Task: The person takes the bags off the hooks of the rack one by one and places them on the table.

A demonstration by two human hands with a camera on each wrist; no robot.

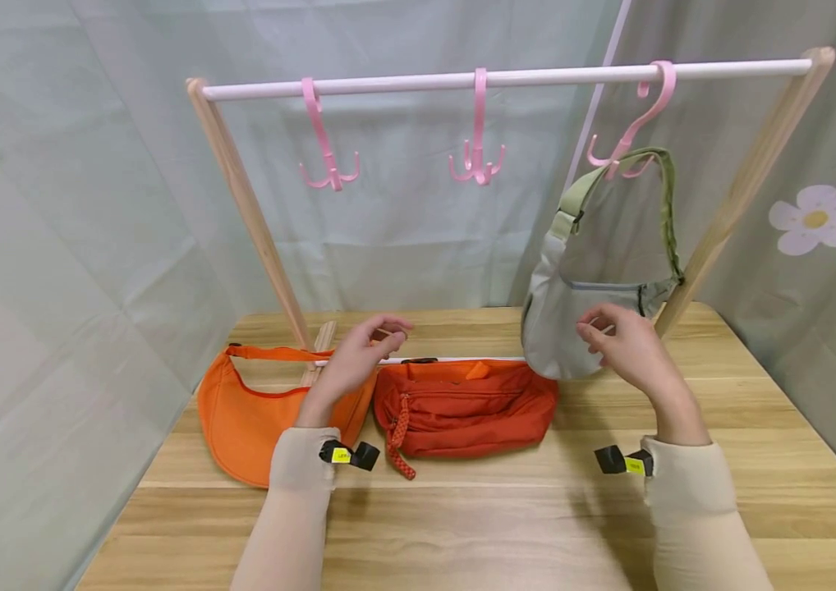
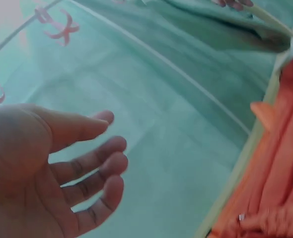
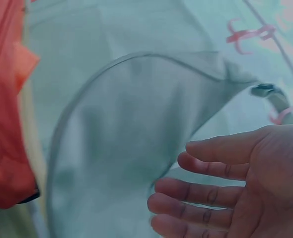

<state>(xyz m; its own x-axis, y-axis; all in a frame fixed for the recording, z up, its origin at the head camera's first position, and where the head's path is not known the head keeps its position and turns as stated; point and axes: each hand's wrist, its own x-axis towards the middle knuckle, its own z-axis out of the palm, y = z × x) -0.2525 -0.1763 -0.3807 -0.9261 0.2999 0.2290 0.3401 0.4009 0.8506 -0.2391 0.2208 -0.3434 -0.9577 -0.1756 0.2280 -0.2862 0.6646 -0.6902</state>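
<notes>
A grey shoulder bag (image 1: 562, 328) hangs by its green strap (image 1: 577, 194) from the right pink hook (image 1: 636, 123). My right hand (image 1: 628, 345) is in front of this bag with loosely bent fingers, holding nothing; in the right wrist view the bag (image 3: 121, 129) lies beyond the fingertips. My left hand (image 1: 351, 361) hovers above the gap between an orange bag (image 1: 255, 419) and a red bag (image 1: 470, 414), its fingers relaxed and nothing between them. The red bag, with a braided zipper pull (image 1: 399, 435), rests on the table; the orange one lies at its left, partly behind my left forearm.
A white rail (image 1: 403, 84) on wooden posts (image 1: 248, 205) spans the table (image 1: 462, 533). Two more pink hooks, a left one (image 1: 325, 139) and a middle one (image 1: 478, 131), hang from it without bags. Pale curtains (image 1: 403, 230) stand behind.
</notes>
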